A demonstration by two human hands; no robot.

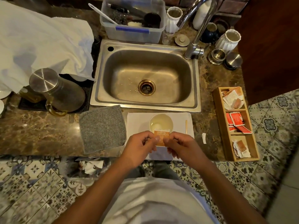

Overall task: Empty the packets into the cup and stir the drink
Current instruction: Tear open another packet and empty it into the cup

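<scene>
A white cup [161, 122] holding pale liquid stands on a white napkin [135, 120] just in front of the sink. An orange and white packet [161, 136] is held just on my side of the cup's rim, pinched from both sides: my left hand [140, 148] grips its left edge and my right hand [181, 147] grips its right edge. A thin wooden stirrer [186, 126] lies on the napkin to the right of the cup.
A wooden tray [217, 110] at the right holds several packets in three compartments. A torn white scrap [204, 138] lies beside it. A grey cloth [102, 128] sits left of the napkin. The steel sink [145, 75], a metal-lidded jug [56, 91] and a white towel [40, 42] lie beyond.
</scene>
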